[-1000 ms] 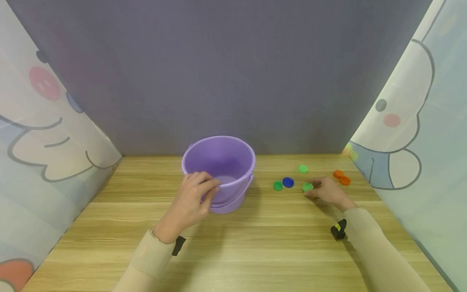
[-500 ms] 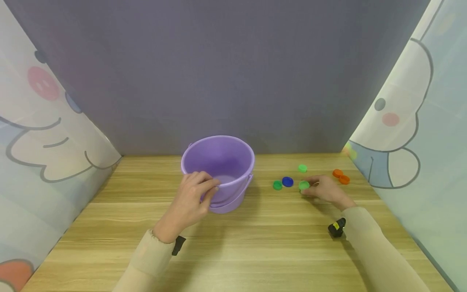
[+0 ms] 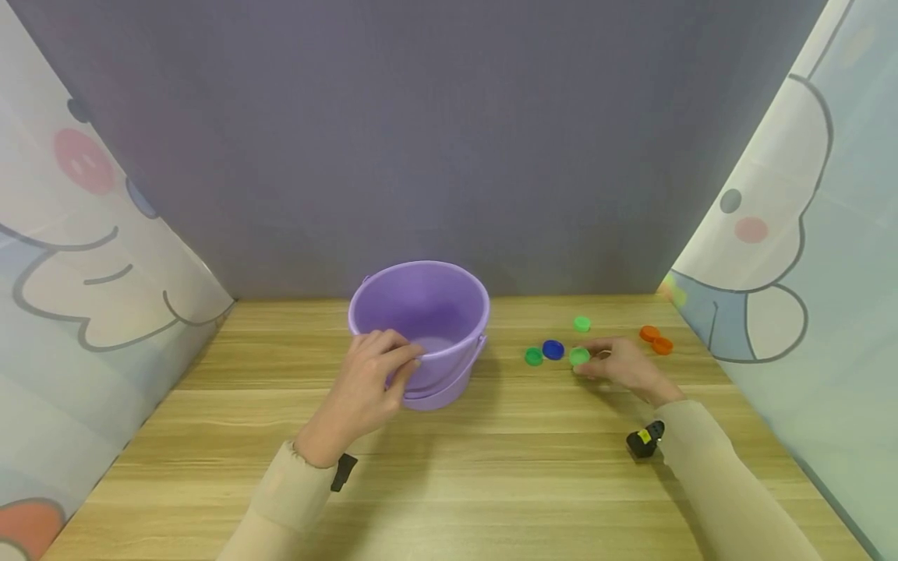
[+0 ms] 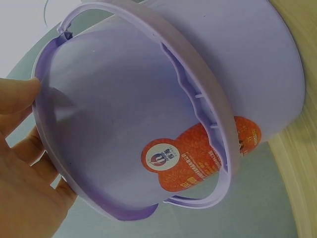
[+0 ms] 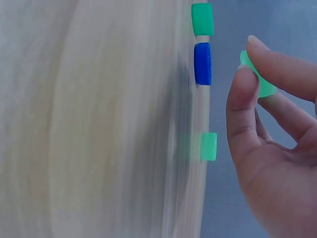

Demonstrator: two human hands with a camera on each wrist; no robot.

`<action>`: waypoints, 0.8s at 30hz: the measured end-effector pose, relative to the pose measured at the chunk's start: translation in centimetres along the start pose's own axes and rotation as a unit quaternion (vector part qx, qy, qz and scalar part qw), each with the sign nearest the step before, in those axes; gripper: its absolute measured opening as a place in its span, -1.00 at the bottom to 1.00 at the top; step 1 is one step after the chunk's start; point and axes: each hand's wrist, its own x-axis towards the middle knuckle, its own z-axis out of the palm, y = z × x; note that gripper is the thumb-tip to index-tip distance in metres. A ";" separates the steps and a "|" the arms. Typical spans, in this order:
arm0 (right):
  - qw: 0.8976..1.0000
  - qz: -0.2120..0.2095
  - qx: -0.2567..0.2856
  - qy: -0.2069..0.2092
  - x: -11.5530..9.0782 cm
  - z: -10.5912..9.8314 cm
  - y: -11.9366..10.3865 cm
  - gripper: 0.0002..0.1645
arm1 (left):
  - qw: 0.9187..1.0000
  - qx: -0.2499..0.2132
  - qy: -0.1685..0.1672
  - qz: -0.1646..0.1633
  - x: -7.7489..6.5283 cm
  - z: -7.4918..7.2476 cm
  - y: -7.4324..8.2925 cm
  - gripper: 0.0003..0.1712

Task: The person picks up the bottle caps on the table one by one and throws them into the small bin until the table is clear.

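On the table stands a purple bucket [image 3: 428, 300], its near rim gripped by my left hand [image 3: 365, 386]. The left wrist view has the bucket's handle [image 4: 198, 64] hanging down its side and a red sticker [image 4: 188, 163] on the wall. My right hand [image 3: 624, 366] pinches a light green bottle cap [image 3: 579, 356] between thumb and fingers. The right wrist view has this held cap [image 5: 266, 88] raised off the table. Left of it lie a blue cap [image 3: 553, 350] and a darker green cap [image 3: 534, 356]. Behind it is a second light green cap [image 3: 582, 323].
Two orange caps [image 3: 662, 345] lie touching to the right, beyond my right hand. A grey panel [image 3: 449, 140] closes off the back of the wooden table [image 3: 519, 483]. Cartoon-printed sheets [image 3: 835, 202] flank it on both sides.
My right hand has moved a short way left with the light green cap, closer to the blue cap. My left hand stays on the bucket's rim.
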 end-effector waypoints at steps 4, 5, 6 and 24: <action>1.000 0.000 0.011 -0.008 0.1 0.1 -0.2 -0.30 | 1.000 0.000 -0.001 -0.001 0.0 0.0 0.0 -0.81; 1.000 0.002 0.013 -0.007 0.1 0.1 -0.2 -0.30 | 1.000 0.000 -0.001 -0.001 0.0 0.0 0.0 -0.81; 1.000 0.004 0.017 -0.008 0.2 0.1 -0.2 -0.30 | 1.000 0.001 0.000 -0.001 0.0 0.0 0.0 -0.81; 1.000 0.004 0.015 0.001 0.6 0.8 -1.0 -0.30 | 1.000 -0.003 0.007 -0.002 0.0 0.1 0.0 -0.84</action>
